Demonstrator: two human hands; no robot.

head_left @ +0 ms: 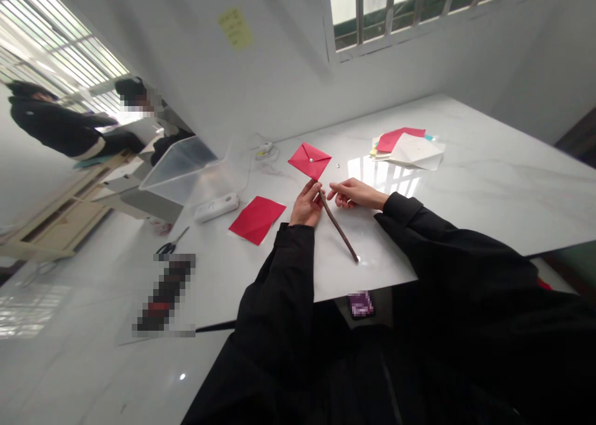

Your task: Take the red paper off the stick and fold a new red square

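A thin brown stick (pixel 339 226) slants over the white table (pixel 484 189), its upper end in the fingers of my left hand (pixel 307 205). At that end is a folded red paper square (pixel 310 159) with a small shiny pin at its centre. My right hand (pixel 356 193) is just right of the stick, its index finger pointing toward it and the other fingers curled, with nothing visible in them. A flat red sheet (pixel 257 219) lies left of my left hand. One tiny metallic piece (pixel 338 165) rests on the table above my right hand.
Red and white papers (pixel 412 149) are piled at the back right. To the left are a clear plastic bin (pixel 186 174), a white power strip (pixel 216 207) and black scissors (pixel 171 245). A phone (pixel 361 304) is below the table's front edge. Two people sit at the far left.
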